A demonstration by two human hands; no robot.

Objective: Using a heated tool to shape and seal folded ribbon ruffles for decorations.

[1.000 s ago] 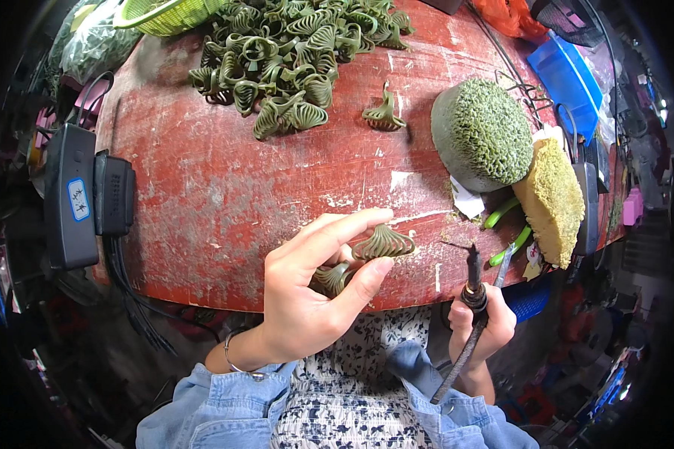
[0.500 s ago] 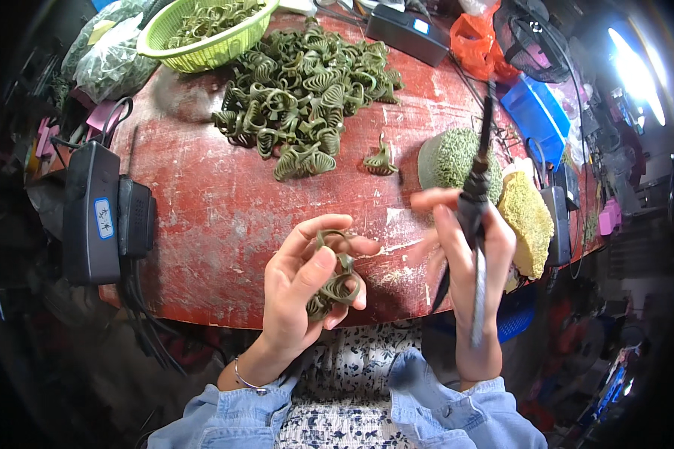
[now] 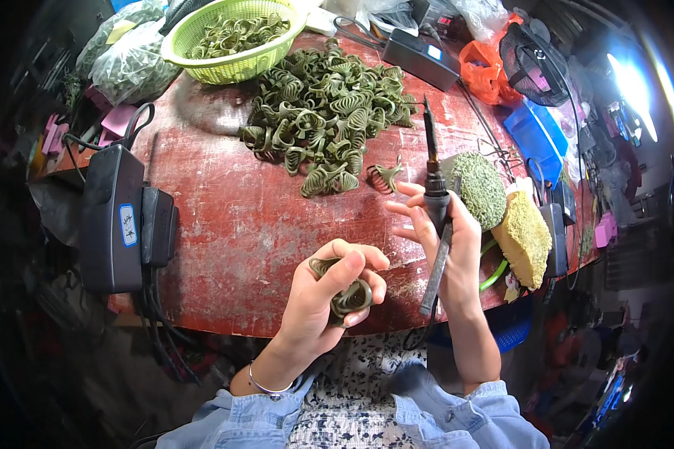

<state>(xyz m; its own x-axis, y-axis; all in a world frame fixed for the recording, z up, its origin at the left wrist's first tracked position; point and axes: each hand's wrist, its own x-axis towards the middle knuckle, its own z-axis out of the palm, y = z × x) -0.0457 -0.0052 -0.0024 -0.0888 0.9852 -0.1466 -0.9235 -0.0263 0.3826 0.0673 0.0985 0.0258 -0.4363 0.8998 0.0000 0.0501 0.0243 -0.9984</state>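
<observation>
My left hand point(image 3: 323, 292), low over the table's near edge, is closed round a dark green curled ribbed piece point(image 3: 350, 301), partly hidden by the thumb and fingers. To its right, my right hand point(image 3: 460, 243) grips a black soldering iron point(image 3: 435, 183) with its thin tip pointing up and away. A flat grey metal tool point(image 3: 436, 273) also sits in that hand, its lower end sticking out below the fingers; its kind I cannot make out. One loose curled ribbed piece point(image 3: 386, 177) lies just beyond the right hand, near a large pile of similar pieces point(image 3: 318, 116).
A lime-green basket point(image 3: 236, 71) of curled pieces stands at the far left of the red table point(image 3: 225, 247). Dark power boxes point(image 3: 111, 224) with cables sit at the left edge. On the right are a green textured lump point(image 3: 481, 191), a yellow spongy block point(image 3: 526, 239) and a blue bin point(image 3: 538, 138).
My right hand has swung the soldering iron leftward, away from the green lump. My left hand sits further right, and the piece in it is turned. The whole view has shifted slightly.
</observation>
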